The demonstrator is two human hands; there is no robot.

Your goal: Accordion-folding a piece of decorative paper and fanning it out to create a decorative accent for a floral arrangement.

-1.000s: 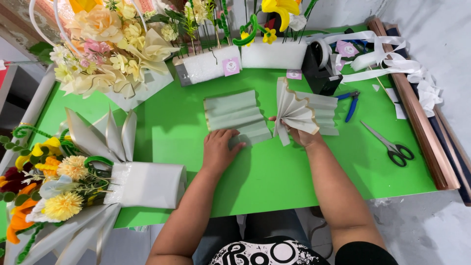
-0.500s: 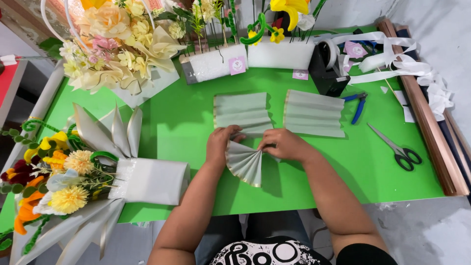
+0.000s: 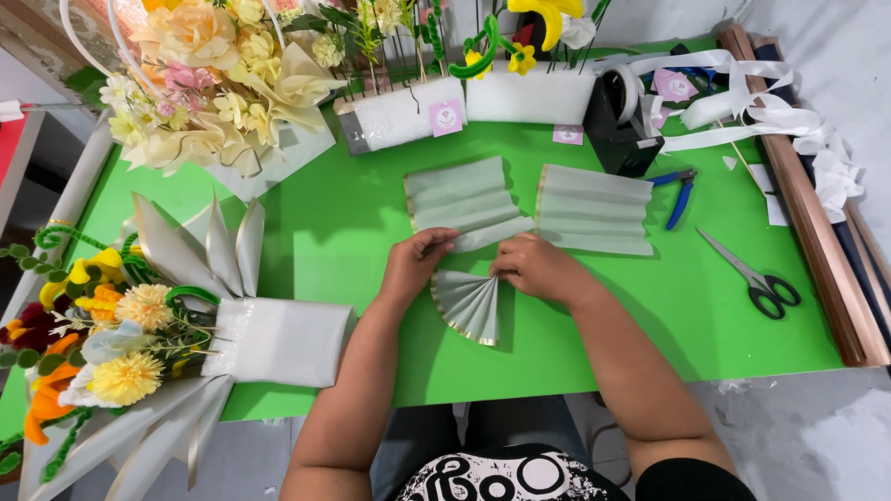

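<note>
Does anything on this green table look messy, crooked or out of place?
Mostly tidy. One thing stands out: the white ribbon at the far right corner lies in loose tangled loops that spill off the green table edge. The scissors and blue pliers lie flat, and the pleated paper fan between both hands looks intact.

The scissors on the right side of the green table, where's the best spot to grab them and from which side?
Probably by the black handle loops of the scissors: they lie flat with the loops toward the near right and the blades pointing up-left. Come from above on the near-right side, away from the tips.
</note>
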